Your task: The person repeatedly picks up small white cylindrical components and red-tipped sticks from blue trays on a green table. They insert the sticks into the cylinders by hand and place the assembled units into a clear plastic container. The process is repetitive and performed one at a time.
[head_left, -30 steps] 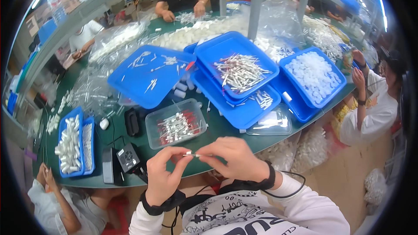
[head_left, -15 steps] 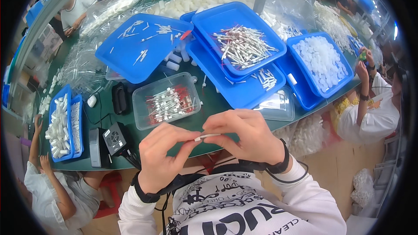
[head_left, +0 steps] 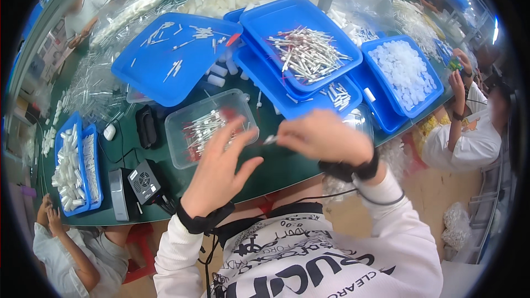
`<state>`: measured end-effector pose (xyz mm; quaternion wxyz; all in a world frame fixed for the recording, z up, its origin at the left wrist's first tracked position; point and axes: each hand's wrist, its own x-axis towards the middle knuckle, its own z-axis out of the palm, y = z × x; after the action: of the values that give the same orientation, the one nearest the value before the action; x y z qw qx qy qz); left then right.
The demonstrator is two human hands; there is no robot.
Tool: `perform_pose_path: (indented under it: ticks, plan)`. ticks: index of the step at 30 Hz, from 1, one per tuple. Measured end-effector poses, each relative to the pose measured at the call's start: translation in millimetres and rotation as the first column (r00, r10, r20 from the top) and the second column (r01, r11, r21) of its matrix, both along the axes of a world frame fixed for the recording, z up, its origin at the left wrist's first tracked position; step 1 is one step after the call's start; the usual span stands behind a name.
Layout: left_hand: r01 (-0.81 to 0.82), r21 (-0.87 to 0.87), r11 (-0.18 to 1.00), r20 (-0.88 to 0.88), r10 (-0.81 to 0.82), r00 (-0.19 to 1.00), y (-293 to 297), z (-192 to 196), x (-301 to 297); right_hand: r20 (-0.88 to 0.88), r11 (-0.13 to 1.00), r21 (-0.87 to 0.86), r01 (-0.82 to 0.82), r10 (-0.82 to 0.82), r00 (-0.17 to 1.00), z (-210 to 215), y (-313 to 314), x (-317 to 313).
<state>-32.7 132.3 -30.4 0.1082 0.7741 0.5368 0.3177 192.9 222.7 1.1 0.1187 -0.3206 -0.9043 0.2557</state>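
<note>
My left hand (head_left: pixel 221 168) is open, its fingers spread over the near right side of a clear plastic bin (head_left: pixel 175 154). Inside that bin lie many thin white sticks (head_left: pixel 203 127) with red strands, partly hidden by my fingers. To the right, my right hand (head_left: pixel 326 138) is closed in a pinch on a small white stick (head_left: pixel 270 139), held just off the bin's right side. Motion blurs this hand and the stick's end. Nothing shows between the fingers of my left hand.
A tilted blue tray (head_left: pixel 138 69) with a few white sticks lies beyond the bin. Stacked blue trays (head_left: pixel 256 25) hold a heap of sticks; another blue tray (head_left: pixel 436 89) holds white translucent pieces. A black case (head_left: pixel 147 127) and box-shaped device (head_left: pixel 144 182) stand left. People sit at both sides.
Both hands were together on the white stick; now they are apart. My left hand has let go and reached forward over the bin, while my right has moved forward with the stick.
</note>
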Motion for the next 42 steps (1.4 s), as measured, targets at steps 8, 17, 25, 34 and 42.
perform_pose_path:
  ticks: [8, 17, 25, 34, 42]
  plan:
    - [-0.271, -0.097, 0.958, -0.226, 0.244, 0.943, 21, -21, -49, -0.208, 0.804, 0.249, 0.541, -0.501, 0.84, -14, 144, 20]
    - [-0.313, -0.108, 0.944, -0.268, 0.275, 0.923, 42, -19, -39, -0.508, 0.693, 0.173, 0.7, -0.546, 0.666, -37, 111, 50]
    - [-0.346, -0.074, 0.935, -0.239, 0.321, 0.917, 43, -30, -52, -0.344, 0.747, 0.016, 0.665, -0.62, 0.705, -65, 67, 92]
    - [-0.418, -0.001, 0.909, -0.102, 0.415, 0.904, 40, -31, -48, -0.082, 0.632, 0.212, 0.745, -0.748, 0.658, -98, 70, 80]
    - [-0.428, 0.028, 0.903, 0.229, 0.411, 0.883, 41, -35, -60, -0.113, 0.533, 0.067, 0.844, -0.836, 0.537, -85, 77, 72]
